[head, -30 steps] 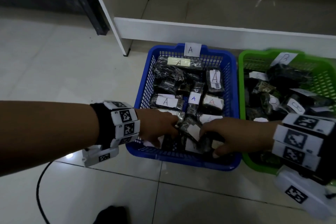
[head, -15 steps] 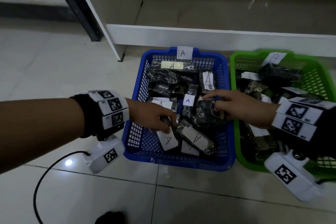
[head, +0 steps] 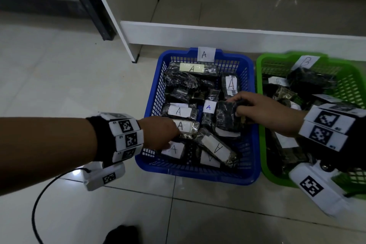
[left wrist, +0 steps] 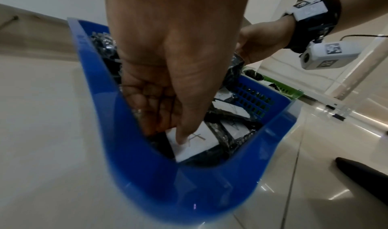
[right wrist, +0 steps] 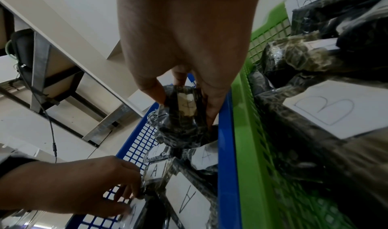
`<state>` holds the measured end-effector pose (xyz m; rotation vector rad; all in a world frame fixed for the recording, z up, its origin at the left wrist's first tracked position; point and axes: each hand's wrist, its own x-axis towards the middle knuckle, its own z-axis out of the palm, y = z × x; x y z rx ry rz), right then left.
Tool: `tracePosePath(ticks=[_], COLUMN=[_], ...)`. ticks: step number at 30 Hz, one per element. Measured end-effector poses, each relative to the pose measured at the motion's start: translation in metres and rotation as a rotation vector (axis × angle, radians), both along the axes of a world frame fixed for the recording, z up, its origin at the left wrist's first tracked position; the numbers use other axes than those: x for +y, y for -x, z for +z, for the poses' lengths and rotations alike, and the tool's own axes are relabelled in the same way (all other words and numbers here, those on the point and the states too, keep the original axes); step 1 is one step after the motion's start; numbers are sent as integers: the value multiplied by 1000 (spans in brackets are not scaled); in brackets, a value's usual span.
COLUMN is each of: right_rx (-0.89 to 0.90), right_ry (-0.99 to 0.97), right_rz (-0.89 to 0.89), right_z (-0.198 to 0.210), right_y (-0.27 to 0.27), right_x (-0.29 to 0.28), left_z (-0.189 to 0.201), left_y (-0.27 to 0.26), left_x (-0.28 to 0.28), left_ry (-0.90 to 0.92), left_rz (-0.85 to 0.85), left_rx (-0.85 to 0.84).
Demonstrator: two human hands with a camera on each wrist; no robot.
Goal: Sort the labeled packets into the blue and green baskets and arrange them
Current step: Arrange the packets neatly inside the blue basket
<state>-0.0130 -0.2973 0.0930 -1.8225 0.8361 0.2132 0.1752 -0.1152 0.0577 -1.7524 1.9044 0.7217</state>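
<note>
The blue basket tagged A holds several dark wrapped packets with white A labels. My left hand is in its near left corner and pinches a packet labelled A, thumb on the label. My right hand grips a dark packet by its top at the basket's middle right. In the right wrist view the thumb and fingers clamp this packet, which stands upright. The green basket tagged B sits to the right, full of B packets.
Both baskets stand on a pale tiled floor against the white base of a shelf unit. A dark metal leg rises at the back left. A black cable loops near my left arm, and a dark shoe tip shows below.
My right hand moved from the basket's front edge back to its middle right and took hold of a dark packet. The left hand stayed in the near left corner.
</note>
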Motion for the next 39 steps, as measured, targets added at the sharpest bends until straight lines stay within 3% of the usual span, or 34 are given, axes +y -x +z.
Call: tracePosePath(ticks=[6, 16, 19, 25, 28, 32, 39], right_rx=[-83, -72, -94, -72, -64, -73, -65], right_ry=[-60, 139, 151, 159, 161, 165, 163], right_rz=[-81, -51, -63, -61, -66, -59, -54], right_z=[0, -11, -14, -16, -17, -19, -22], right_y=[3, 16, 17, 14, 13, 13, 13], right_x=[-10, -13, -12, -12, -12, -12, -14], left_z=[1, -11, 2, 22, 31, 40, 52], left_y=[35, 61, 43, -19, -38, -56, -54], left_x=[-19, -38, -35, -44, -49, -57, -59], left_ry=[263, 191, 176, -175, -169, -183, -57], left_rz=[-122, -254, -100, 243, 388, 763, 709], left_rx=[43, 48, 175, 357, 416, 669, 816])
